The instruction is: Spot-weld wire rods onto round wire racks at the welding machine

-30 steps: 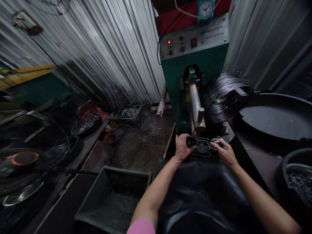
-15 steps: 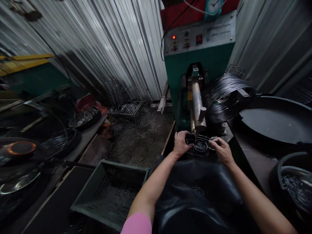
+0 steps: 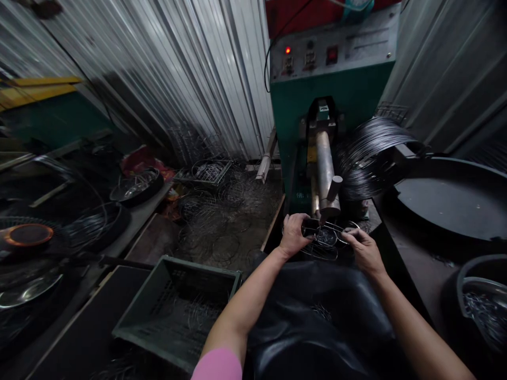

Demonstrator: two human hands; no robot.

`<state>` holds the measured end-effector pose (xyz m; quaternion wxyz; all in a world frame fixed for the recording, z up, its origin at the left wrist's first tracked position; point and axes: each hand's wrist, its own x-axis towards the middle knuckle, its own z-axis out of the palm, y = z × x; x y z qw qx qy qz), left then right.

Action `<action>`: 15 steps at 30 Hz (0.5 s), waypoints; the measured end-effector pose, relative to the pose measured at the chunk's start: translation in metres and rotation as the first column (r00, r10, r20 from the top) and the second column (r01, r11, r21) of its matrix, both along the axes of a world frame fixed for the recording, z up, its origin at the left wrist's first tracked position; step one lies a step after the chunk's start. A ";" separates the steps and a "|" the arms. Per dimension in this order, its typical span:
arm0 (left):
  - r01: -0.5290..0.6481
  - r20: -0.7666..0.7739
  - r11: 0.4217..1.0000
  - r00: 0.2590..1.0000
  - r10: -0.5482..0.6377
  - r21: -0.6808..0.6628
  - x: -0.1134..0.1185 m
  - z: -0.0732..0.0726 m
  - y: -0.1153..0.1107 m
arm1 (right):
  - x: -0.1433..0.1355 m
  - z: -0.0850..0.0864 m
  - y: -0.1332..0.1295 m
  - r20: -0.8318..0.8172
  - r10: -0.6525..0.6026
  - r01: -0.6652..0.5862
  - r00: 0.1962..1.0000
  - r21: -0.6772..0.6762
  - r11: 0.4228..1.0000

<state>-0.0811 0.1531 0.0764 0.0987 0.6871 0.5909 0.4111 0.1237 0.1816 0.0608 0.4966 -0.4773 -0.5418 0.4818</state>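
Both my hands hold a thin metal wire frame [image 3: 335, 228] with rounded loops, just below the tip of a spot welder's arm [image 3: 327, 169]. My left hand [image 3: 293, 235] is closed on its left side, fingers curled by the welder tip. On the right, my right hand [image 3: 363, 248] pinches the wire between thumb and fingers, with a round loop showing behind the fingertips. Whether the frame touches the welder tip, I cannot tell. Under the hands, small wire pieces lie in a dark dish [image 3: 326, 237], partly hidden by the frame.
A green crate [image 3: 138, 330] with some wires stands at left. Beside the green machine [image 3: 291, 121] hangs a wire coil [image 3: 372, 153]. A large black pan [image 3: 447, 198] and a bin of small metal pieces [image 3: 485, 311] are at right. Wire rings [image 3: 225, 237] lie on the floor.
The view has shifted slightly, with the machine's panel now higher. Both hands keep their grip on the wire frame, and its right loop shows more above my right fingers.
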 end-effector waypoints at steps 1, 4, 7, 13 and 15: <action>0.001 0.000 1.000 1.000 -0.001 -0.006 0.000 0.000 0.000 | 0.000 -0.001 -0.001 0.002 -0.002 0.002 1.000 0.000 1.000; 0.004 -0.008 1.000 1.000 -0.004 -0.014 -0.001 0.001 0.001 | 0.000 -0.003 -0.003 0.001 -0.001 0.001 1.000 0.009 1.000; 0.005 -0.029 1.000 1.000 -0.006 -0.023 -0.001 0.001 0.001 | -0.001 -0.004 -0.003 -0.003 -0.002 0.002 1.000 0.004 1.000; 0.012 -0.079 0.998 0.997 -0.016 -0.057 -0.004 0.004 0.000 | 0.002 -0.013 -0.002 -0.004 -0.008 0.009 1.000 0.011 1.000; 0.037 -0.092 0.999 0.995 -0.040 -0.037 -0.005 0.003 -0.002 | 0.010 -0.021 -0.003 -0.043 -0.037 0.039 0.998 0.028 0.999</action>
